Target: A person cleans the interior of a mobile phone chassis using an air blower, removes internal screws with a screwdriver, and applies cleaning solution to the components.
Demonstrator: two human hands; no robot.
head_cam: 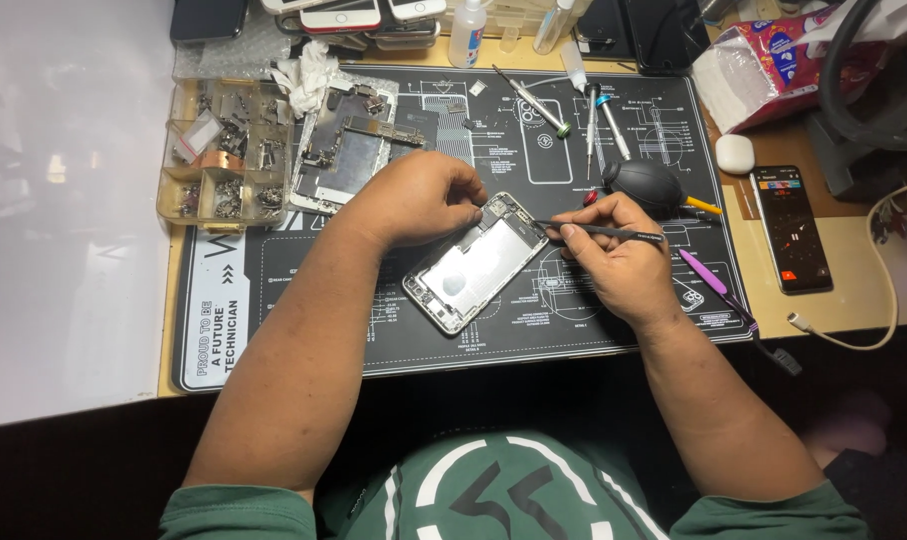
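Note:
An opened phone shell (471, 265) lies tilted on the black repair mat (304, 330), its silver inside facing up. My left hand (419, 198) rests on the shell's upper end, fingertips pinching at its top edge. My right hand (619, 262) grips black tweezers (604, 232) whose tip points left and touches the shell's upper right corner. Whether the tweezers hold a part is too small to tell.
A clear parts tray (229, 150) with several small metal pieces and another stripped phone frame (349, 150) sit at the back left. Screwdrivers (534, 102), a black air blower (646, 182), a purple pry tool (709, 275), a lit phone (792, 228), bottles and a tissue pack (764, 70) lie around.

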